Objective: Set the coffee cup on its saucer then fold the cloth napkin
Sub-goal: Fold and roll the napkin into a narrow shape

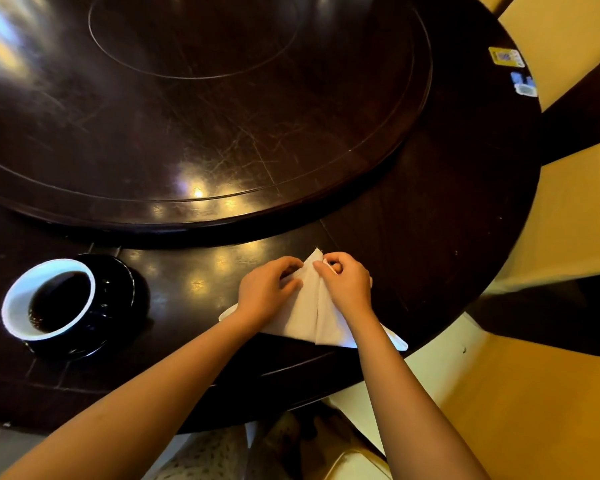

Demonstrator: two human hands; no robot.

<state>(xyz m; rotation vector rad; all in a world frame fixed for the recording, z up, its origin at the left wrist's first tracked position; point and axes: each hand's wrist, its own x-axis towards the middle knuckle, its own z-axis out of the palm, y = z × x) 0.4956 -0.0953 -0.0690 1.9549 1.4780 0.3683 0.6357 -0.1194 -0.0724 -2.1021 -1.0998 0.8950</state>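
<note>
A dark coffee cup (49, 299) with a white inside holds black coffee and stands on its dark saucer (118, 289) at the near left of the table. The white cloth napkin (309, 313) lies near the table's front edge, folded into a triangle with its tip pointing away from me and two flaps meeting along a centre line. My left hand (267, 292) pinches the left flap near the tip. My right hand (343, 285) pinches the right flap at the tip. Both hands cover the upper part of the napkin.
The dark round wooden table (447, 237) carries a large raised turntable (205, 116) behind the napkin. Two small stickers (506, 58) sit at the table's far right rim. Yellow and dark floor lies to the right, and my legs show below the edge.
</note>
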